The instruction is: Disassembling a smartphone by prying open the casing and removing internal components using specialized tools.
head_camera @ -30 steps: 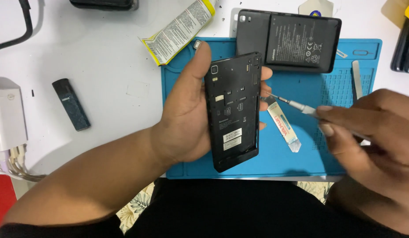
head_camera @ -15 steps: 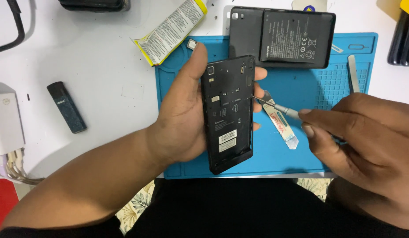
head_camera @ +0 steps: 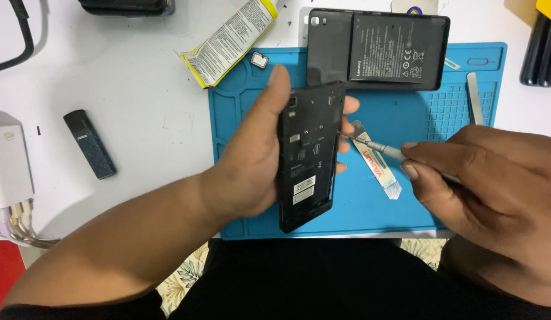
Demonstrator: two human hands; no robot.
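Head view looks down at two bare hands over a white bench (head_camera: pixel 139 89). Left hand (head_camera: pixel 258 172) has its grip closed around a black phone body (head_camera: pixel 308 155) with its back cover off, so the inside parts show. The thumb lies up along the left edge of the phone, and fingertips (head_camera: pixel 348 105) peek out on its right edge. The phone is held up on its long side, a bit tilted, above a blue mat (head_camera: pixel 406 201). Right hand (head_camera: pixel 495 184) pinches a thin metal screwdriver (head_camera: pixel 379 146) between thumb and fingers, with the grip tight on it. The thin tip points left and sits right at the right edge of the phone. Under the tool, flat on the mat, lies a small white strip with red marks (head_camera: pixel 376 167). At the top of the mat rests a black back cover (head_camera: pixel 329 50) with a dark flat battery (head_camera: pixel 397 47) on it. A tiny square part (head_camera: pixel 260 59) lies near the top left corner of the mat. A yellow and white paper label (head_camera: pixel 228 41) lies on the bench just beside the mat. Farther left sits a small dark stick-shaped gadget (head_camera: pixel 90 144), well apart from the mat. A white box with wires (head_camera: pixel 8 166) is at the far left edge. A thin grey metal tool (head_camera: pixel 475 98) lies on the right side of the mat.
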